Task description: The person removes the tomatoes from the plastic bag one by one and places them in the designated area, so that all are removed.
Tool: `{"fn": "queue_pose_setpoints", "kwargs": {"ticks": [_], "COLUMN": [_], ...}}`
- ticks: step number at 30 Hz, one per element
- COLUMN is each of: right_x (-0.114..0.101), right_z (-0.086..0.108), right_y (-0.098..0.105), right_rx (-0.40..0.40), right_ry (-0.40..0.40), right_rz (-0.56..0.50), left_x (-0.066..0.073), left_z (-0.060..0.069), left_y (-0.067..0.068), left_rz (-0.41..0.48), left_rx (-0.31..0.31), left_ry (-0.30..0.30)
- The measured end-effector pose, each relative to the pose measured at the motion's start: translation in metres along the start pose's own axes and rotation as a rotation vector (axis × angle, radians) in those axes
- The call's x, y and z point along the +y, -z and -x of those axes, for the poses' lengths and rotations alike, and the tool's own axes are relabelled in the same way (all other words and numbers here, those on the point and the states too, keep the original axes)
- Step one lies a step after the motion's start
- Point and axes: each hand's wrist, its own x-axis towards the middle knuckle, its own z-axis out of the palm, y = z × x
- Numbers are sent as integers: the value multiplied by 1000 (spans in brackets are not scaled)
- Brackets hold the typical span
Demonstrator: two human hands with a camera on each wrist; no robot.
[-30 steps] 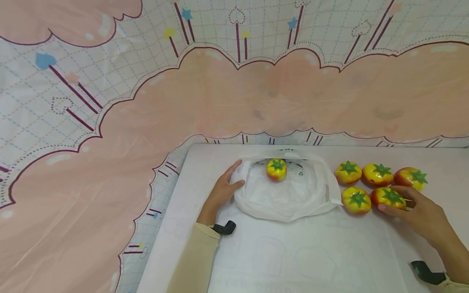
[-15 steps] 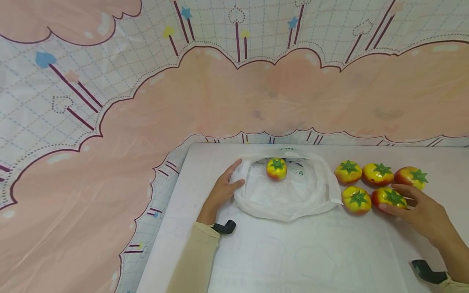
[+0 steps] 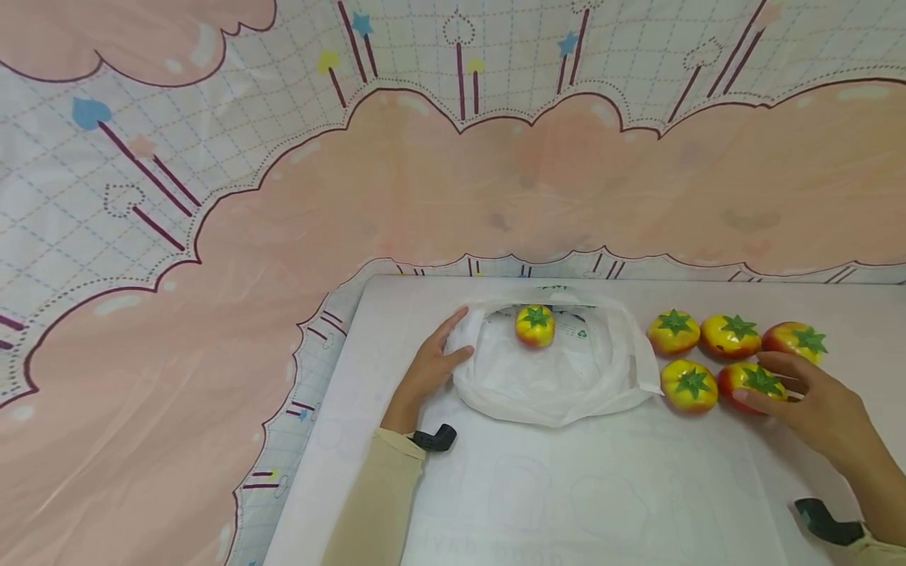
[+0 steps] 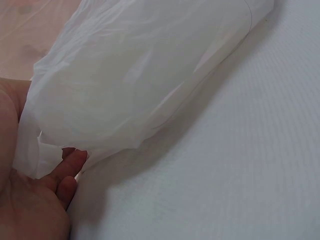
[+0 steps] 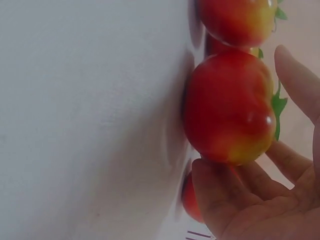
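Observation:
A white plastic bag (image 3: pixel 552 405) lies on the table with its mouth facing up, and one red-yellow toy tomato (image 3: pixel 534 330) with a green star-shaped leaf top sits inside it. My left hand (image 3: pixel 428 368) holds the bag's left edge; in the left wrist view its fingers (image 4: pixel 67 167) show against the thin plastic. At the right, my right hand (image 3: pixel 821 405) is around the nearest tomato (image 3: pixel 752 385). In the right wrist view the thumb stands apart from that tomato (image 5: pixel 227 107), while other fingers (image 5: pixel 212 192) lie close to its side.
Several more tomatoes sit beside the bag: one (image 3: pixel 690 387) in the front row, and three behind, at left (image 3: pixel 673 334), middle (image 3: pixel 730 338) and right (image 3: pixel 793 343). They stand on a white-covered table (image 3: pixel 566 503). A printed cloth (image 3: pixel 495 196) hangs behind it.
My right hand's fingers have shifted slightly up and rightward around the nearest tomato, which has barely moved. The left hand and bag stay as they were.

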Motion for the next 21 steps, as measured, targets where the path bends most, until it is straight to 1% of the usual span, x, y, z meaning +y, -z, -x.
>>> {"fn": "queue_pose_setpoints", "kwargs": {"ticks": [8, 16, 21], "right_x": [-2, -5, -9], "right_z": [1, 0, 0], "right_y": [0, 2, 2], "right_rx": [21, 25, 32], "right_ry": [-11, -21, 9], "right_rz": [-18, -51, -43], "left_x": [-1, -1, -1], "left_z": [-1, -1, 0], "left_y": [0, 0, 1], "left_rz": [-6, 1, 0], "left_rx": [-3, 0, -2], "left_ry": [2, 9, 13]}}
